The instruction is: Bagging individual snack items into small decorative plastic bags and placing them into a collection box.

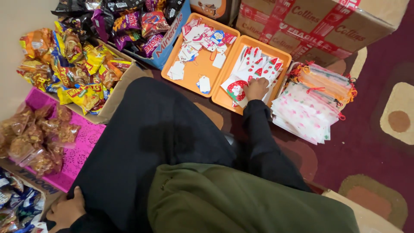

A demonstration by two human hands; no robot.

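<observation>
The right hand [256,89] rests in the right orange tray [224,100], fingers curled onto a red-and-white gift bag [236,90]. The left hand [65,211] lies flat on the black-clothed knee [142,142], holding nothing.

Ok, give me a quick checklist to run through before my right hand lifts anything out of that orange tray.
1. Right hand on the strawberry-print bags in the right orange tray: ok.
2. Firm grip on a single bag: cannot tell, the fingers are curled over the stack.
3. Round red piece beside the hand, clear of the fingers: cannot tell.
4. Left hand free, resting low by the knee: ok.
5. Left orange tray with paper tags within view and unblocked: ok.
6. Stack of pink-print drawstring bags lying outside the tray, not in the way: ok.
</observation>
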